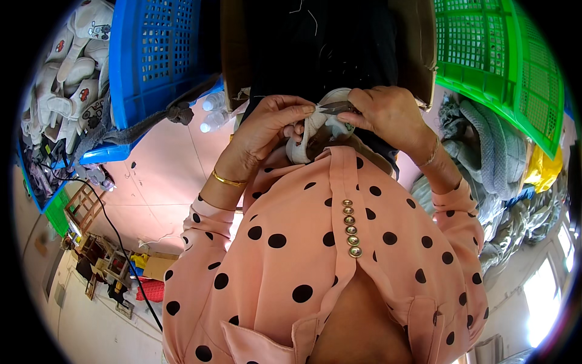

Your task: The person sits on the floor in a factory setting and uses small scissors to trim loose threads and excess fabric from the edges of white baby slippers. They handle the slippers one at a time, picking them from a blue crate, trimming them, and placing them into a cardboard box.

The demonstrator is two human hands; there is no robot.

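At the middle of my lap, my left hand (270, 124) pinches the edge of a beige fabric piece (311, 128), which looks like a shoe upper with a curved rim. Between the thumb and fingers of my right hand (391, 112) is a small pair of thread snips (331, 110). Their dark pointed blades aim left, close to my left fingertips and the piece's edge. The lower part of the piece rests against my shirt, and some of it is hidden by my hands. Whether the blades touch a thread cannot be made out.
A blue plastic crate (159, 45) stands at the far left, beside a heap of beige shoe pieces (79, 79). Two clear bottles (213, 112) stand near it. On the right are a green crate (485, 54) and grey knitted fabric (485, 139). A cardboard box (417, 36) surrounds my lap.
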